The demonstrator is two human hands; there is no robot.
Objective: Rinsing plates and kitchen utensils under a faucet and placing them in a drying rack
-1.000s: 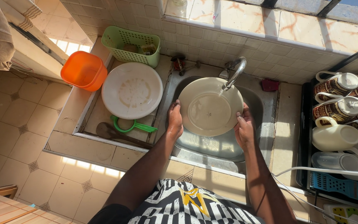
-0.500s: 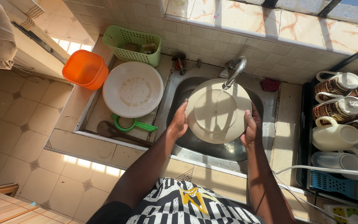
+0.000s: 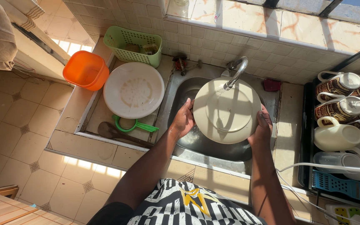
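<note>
Head view: you hold the plate [image 3: 226, 111] by its rim over the sink [image 3: 180, 89], your left hand [image 3: 183, 119] clamped on its left edge and your right hand [image 3: 262, 126] on its right edge, directly beneath the tap [image 3: 236, 71]. A second ago it lay lower in the basin with its hollow side up; now it is raised and turned so the underside faces you, which suggests that side is the one getting rinsed. To your left on the counter sit a large white lid [image 3: 133, 89], a green scoop [image 3: 133, 124], a wooden spoon [image 3: 117, 133], an orange bowl [image 3: 86, 70] and a green basket [image 3: 133, 45]. To your right, a rack [image 3: 309, 137] holds mugs [image 3: 336, 87] and jugs [image 3: 338, 135]. The tap spout hangs close over the plate's top edge, leaving little room to lift.
</note>
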